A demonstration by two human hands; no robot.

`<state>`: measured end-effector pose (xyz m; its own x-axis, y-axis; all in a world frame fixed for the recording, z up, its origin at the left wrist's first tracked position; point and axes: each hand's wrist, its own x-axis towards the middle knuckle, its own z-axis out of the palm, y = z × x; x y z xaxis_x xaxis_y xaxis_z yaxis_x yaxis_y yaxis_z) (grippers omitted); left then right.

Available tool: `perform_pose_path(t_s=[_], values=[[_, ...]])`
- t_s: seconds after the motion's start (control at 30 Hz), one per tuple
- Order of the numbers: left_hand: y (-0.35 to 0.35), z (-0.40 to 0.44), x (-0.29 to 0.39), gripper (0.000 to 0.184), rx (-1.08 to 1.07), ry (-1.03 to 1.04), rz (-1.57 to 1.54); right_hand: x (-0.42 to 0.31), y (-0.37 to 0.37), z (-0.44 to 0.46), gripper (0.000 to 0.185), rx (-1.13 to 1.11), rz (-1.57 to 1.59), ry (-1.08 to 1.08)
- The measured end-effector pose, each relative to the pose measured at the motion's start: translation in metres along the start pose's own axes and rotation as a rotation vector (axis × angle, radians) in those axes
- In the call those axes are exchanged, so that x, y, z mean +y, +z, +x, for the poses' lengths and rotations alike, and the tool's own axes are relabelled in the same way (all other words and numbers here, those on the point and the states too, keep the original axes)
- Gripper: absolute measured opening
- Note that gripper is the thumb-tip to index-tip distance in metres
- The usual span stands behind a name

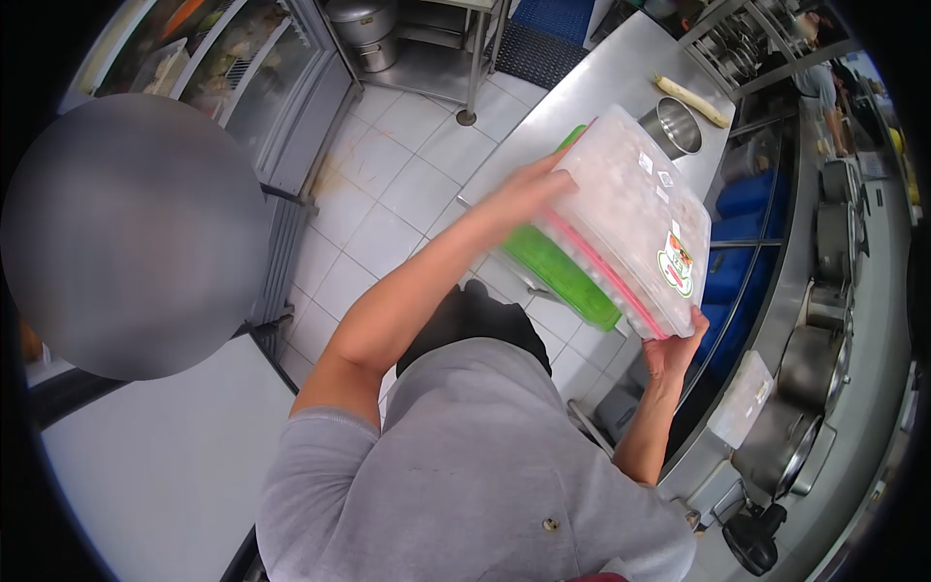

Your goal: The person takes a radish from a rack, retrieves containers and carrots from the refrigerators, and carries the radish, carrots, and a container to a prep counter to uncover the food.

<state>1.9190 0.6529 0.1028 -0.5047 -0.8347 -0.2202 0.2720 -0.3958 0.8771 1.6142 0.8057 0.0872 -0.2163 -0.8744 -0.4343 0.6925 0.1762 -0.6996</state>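
Observation:
My left hand [543,186] grips the upper left edge of a large, flat, translucent plastic container [630,204], its fingers partly blurred. My right hand [677,351] holds the near right corner from below. The container is tilted, with a pink rim, white labels and a round sticker on its top; its contents look pale and cannot be made out. Below and left of it, partly hidden, lies a green tray or lid [562,276] at the edge of the steel table [543,121].
A steel pot [671,128] and a long white radish [690,100] lie at the table's far end. Large pots [810,367] line the right counter, beside another clear container [742,400]. A glass-door fridge [281,87] is at upper left. Another person [824,97] stands far right.

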Motion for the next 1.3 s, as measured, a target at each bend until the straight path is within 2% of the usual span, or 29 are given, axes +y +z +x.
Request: perform_pose_path(t_s=[0.13,0.17,0.2,0.27,0.33,0.4,0.5,0.63,0.7,0.73,0.8,0.83,0.97,1.07,1.17,1.23,1.3], values=[[-0.003,-0.007,-0.019,0.070,0.023,0.064,-0.084,0.005,-0.010,0.000,0.070,-0.029,0.057,-0.061],[-0.007,-0.016,-0.023,0.071,0.027,0.120,-0.073,0.008,-0.024,0.000,0.063,0.011,0.061,-0.059],[-0.011,-0.029,-0.026,0.071,0.042,0.172,-0.055,0.012,-0.027,-0.003,0.061,-0.063,0.060,-0.061],[-0.015,-0.058,-0.017,0.075,0.081,0.238,-0.031,0.014,-0.037,-0.006,0.068,-0.029,0.026,-0.068],[-0.029,-0.086,-0.022,0.078,0.074,0.393,-0.005,0.015,-0.013,-0.014,0.075,0.043,-0.006,-0.099],[-0.029,-0.130,-0.012,0.080,0.151,0.430,0.023,0.018,0.006,-0.018,0.080,-0.171,-0.092,-0.085],[-0.046,-0.194,-0.019,0.083,0.260,0.476,0.004,0.047,0.024,-0.007,0.086,-0.275,-0.095,0.017],[-0.083,-0.280,-0.023,0.084,0.579,0.572,-0.048,0.111,0.130,-0.005,0.088,-0.481,-0.245,-0.005],[-0.106,-0.325,-0.023,0.085,0.735,0.652,-0.127,0.154,0.187,0.007,0.088,-0.719,-0.316,0.236],[-0.119,-0.347,-0.022,0.086,0.808,0.712,-0.158,0.177,0.218,0.012,0.088,-0.761,-0.311,0.227],[-0.150,-0.390,-0.027,0.090,0.976,0.812,-0.205,0.233,0.284,0.015,0.087,-0.884,-0.425,0.387],[-0.167,-0.408,-0.019,0.090,0.985,0.836,-0.186,0.262,0.315,0.021,0.086,-0.964,-0.437,0.456],[-0.221,-0.492,0.019,0.091,1.364,1.056,-0.165,0.389,0.468,-0.007,0.081,-1.192,-0.490,0.632],[-0.257,-0.531,0.053,0.086,1.502,1.158,-0.192,0.469,0.577,-0.032,0.084,-1.367,-0.515,0.781],[-0.296,-0.565,0.091,0.080,1.628,1.224,-0.149,0.533,0.668,-0.062,0.082,-1.428,-0.477,0.856],[-0.321,-0.585,0.114,0.077,1.723,1.253,-0.157,0.561,0.717,-0.087,0.079,-1.572,-0.457,0.925],[-0.346,-0.595,0.122,0.071,1.758,1.293,-0.142,0.586,0.751,-0.098,0.078,-1.591,-0.463,0.957]])
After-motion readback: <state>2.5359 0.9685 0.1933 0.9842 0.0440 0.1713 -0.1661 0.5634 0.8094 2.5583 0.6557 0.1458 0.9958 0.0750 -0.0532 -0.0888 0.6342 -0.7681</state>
